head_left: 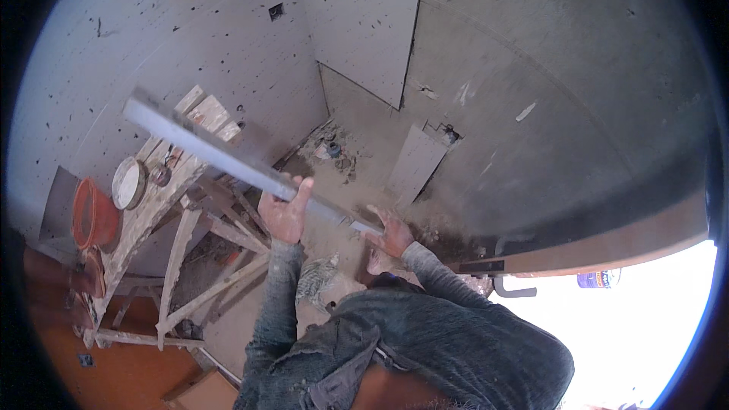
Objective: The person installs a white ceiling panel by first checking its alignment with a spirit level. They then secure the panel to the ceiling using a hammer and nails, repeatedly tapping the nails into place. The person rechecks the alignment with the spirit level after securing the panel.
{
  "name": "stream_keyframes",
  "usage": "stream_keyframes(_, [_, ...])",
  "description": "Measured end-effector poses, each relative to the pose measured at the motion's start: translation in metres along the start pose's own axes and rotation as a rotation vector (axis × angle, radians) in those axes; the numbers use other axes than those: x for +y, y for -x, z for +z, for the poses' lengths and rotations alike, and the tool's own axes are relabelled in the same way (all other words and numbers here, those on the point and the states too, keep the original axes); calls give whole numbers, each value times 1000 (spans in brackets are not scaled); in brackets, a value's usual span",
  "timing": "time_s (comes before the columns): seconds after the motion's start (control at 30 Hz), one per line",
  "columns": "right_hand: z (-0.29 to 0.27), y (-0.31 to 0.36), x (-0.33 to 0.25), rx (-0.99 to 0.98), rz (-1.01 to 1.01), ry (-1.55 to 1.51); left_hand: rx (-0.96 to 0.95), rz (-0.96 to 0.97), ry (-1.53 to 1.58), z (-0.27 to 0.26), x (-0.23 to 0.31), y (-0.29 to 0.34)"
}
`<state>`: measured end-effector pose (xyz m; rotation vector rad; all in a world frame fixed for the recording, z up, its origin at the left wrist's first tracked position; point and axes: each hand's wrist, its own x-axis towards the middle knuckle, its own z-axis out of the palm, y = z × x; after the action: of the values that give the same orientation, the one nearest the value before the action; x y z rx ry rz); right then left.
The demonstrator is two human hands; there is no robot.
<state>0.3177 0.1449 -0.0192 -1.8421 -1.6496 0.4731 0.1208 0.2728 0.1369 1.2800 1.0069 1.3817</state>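
Clearly, in the head view, a long pale bar [220, 157] slants across the middle, its far end at upper left and its near end at lower right, in front of the person's chest. The left grip [282, 217] is wrapped around the bar a little past its middle toward the near end, with part of the hand hidden behind it. The right grip [392, 234] pinches the bar at its near end, thumb and fingers on either side. So most of the bar's length reaches out beyond the left grip, and only a short stretch lies between the two.

The bar's far part crosses over a splattered wooden counter [142, 220]; whether they touch, I cannot tell. On that counter sits a round white basin [129, 183], just beside an orange bucket [96, 215]. A co-worker's sandalled foot [94, 272] is near the bucket, at the left.

Beyond the hands, a large pale tile [363, 30] is on the wall near the corner, and a smaller panel [418, 163] stands lower down. A striped cloth [317, 279] lies on the floor, just beside the left sleeve [278, 296].
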Motion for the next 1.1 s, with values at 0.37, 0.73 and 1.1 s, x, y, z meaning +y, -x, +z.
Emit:
stream_keyframes(0.37, [-50, -87, 73, 609, 96, 50, -208, -52, -118, 143, 15, -169])
stream_keyframes(0.73, [-241, -167, 74, 817, 175, 471, -598, -110, 177, 276, -3, -326])
stream_keyframes(1.1, [-401, -278, 66, 776, 162, 645, -400, 746, -257, 351, -25, -540])
